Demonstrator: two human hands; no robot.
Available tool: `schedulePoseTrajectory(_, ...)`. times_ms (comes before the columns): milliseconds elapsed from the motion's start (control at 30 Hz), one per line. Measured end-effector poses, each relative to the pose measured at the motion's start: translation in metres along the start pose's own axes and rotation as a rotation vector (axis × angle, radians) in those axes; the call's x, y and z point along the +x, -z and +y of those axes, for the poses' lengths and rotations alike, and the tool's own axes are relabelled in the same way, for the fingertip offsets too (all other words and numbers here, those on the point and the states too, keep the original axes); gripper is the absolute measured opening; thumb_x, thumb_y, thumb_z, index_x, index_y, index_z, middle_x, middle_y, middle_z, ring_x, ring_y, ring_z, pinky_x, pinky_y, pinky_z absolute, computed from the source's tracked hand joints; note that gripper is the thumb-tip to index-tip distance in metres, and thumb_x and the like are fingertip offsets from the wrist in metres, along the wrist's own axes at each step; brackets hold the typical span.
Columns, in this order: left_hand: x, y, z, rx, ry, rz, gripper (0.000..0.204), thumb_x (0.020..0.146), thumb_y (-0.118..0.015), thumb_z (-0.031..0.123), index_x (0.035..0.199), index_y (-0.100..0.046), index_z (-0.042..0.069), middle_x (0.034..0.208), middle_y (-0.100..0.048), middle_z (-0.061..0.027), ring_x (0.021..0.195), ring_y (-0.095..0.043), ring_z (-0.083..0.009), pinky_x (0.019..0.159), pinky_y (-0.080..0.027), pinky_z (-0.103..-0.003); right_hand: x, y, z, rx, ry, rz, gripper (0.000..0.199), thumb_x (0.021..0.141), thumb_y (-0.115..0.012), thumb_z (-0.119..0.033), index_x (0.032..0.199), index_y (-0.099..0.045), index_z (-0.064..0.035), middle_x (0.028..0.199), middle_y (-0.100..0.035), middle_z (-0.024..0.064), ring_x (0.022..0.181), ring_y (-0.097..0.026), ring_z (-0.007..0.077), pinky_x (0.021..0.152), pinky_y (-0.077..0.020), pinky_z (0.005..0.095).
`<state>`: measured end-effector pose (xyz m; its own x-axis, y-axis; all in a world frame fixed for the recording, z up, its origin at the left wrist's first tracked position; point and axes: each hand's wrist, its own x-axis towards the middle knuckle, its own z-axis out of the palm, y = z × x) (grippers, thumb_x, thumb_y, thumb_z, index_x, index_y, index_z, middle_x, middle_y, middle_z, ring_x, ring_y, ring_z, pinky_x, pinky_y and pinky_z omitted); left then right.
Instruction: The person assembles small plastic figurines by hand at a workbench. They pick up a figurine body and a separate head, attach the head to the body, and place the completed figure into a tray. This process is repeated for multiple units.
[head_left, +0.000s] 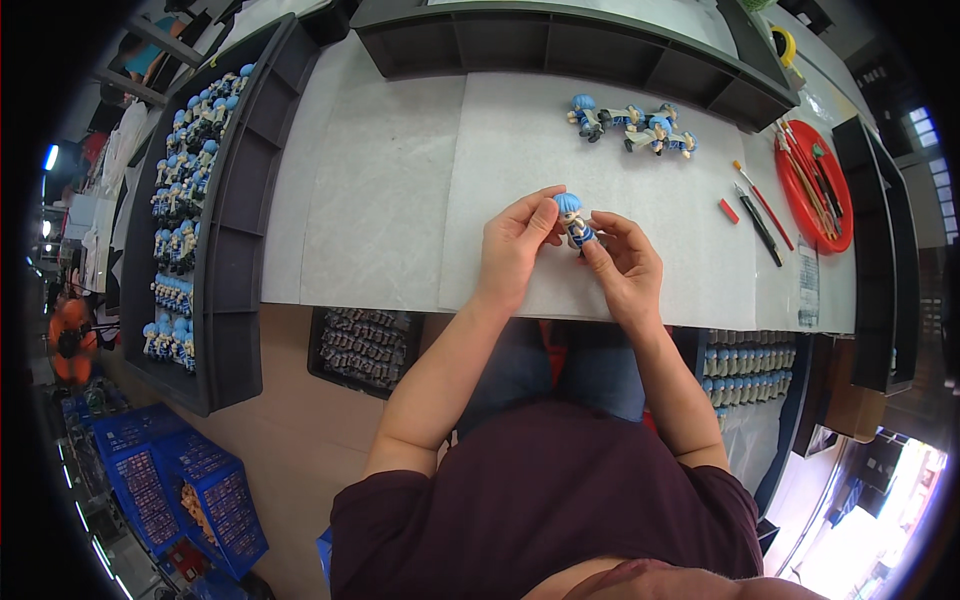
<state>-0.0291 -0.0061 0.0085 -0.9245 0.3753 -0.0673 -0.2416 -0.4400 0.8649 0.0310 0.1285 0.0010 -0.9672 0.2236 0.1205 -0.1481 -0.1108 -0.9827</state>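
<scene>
A small figurine (575, 222) with light blue hair and a blue and white outfit is held upright between my two hands over the pale tabletop. My left hand (522, 243) grips it by the head, thumb and fingers closed at the hair. Around its lower body, the fingers and thumb of my right hand (625, 262) are closed; they hide part of its legs. Farther off, a loose group of similar figurines (636, 127) lies on the white sheet (500, 150), several of them on their sides.
A grey tray (215, 300) of blue-haired figurines stands left; another grey tray (560, 50) lines the far edge. At right are a red dish (842, 225) of brushes, a red-handled brush (768, 212), a dark pen (762, 232) and a red cap (728, 210). Blue crates (225, 505) sit lower left.
</scene>
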Motion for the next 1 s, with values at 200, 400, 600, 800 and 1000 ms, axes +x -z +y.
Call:
schedulePoseTrajectory(200,0.001,0.001,-0.001,0.053,-0.004,0.025,0.030,0.087,-0.058,0.009,0.116,-0.056,0.000,0.098,-0.062,-0.0057,0.085,-0.056,-0.0102,0.078,-0.045,-0.026,0.000,-0.004,-0.004,-0.199,0.259,0.073,0.040,0.081,-0.064,-0.002,0.118,-0.047,0.0010,0.110,-0.053,0.0117,0.100,-0.054,0.0166,0.080,-0.0485,0.0288)
schedulePoseTrajectory(400,0.002,0.002,-0.001,-0.072,-0.047,-0.025,0.036,0.086,-0.052,-0.001,0.122,-0.049,-0.002,0.113,-0.058,-0.0125,0.102,-0.054,-0.0149,0.089,-0.043,-0.026,0.000,-0.001,-0.003,-0.034,-0.011,0.091,0.042,0.081,-0.063,0.001,0.119,-0.045,0.0013,0.106,-0.055,0.0130,0.099,-0.056,0.0174,0.083,-0.0484,0.0288)
schedulePoseTrajectory(600,0.002,0.003,-0.001,-0.059,-0.058,-0.060,0.042,0.085,-0.049,-0.004,0.126,-0.046,0.001,0.122,-0.053,-0.0139,0.109,-0.052,-0.0166,0.095,-0.040,-0.030,0.001,-0.001,-0.002,-0.036,0.017,0.090,0.041,0.081,-0.060,0.004,0.119,-0.045,0.0014,0.105,-0.055,0.0126,0.098,-0.057,0.0177,0.085,-0.0481,0.0284)
schedulePoseTrajectory(800,0.001,0.001,0.002,-0.060,-0.053,-0.063,0.043,0.085,-0.046,-0.007,0.127,-0.044,0.000,0.123,-0.052,-0.0141,0.112,-0.051,-0.0173,0.097,-0.039,-0.030,0.002,-0.001,-0.001,-0.021,0.023,0.078,0.041,0.081,-0.060,0.005,0.119,-0.045,0.0010,0.105,-0.055,0.0124,0.098,-0.057,0.0177,0.085,-0.0481,0.0284)
schedulePoseTrajectory(1000,0.002,0.001,0.001,-0.076,-0.048,-0.060,0.044,0.084,-0.045,-0.008,0.128,-0.043,-0.002,0.123,-0.052,-0.0146,0.113,-0.049,-0.0179,0.097,-0.038,-0.030,0.002,0.000,0.000,-0.032,0.023,0.076,0.041,0.080,-0.060,0.005,0.118,-0.045,0.0011,0.105,-0.055,0.0120,0.097,-0.056,0.0168,0.084,-0.0483,0.0281)
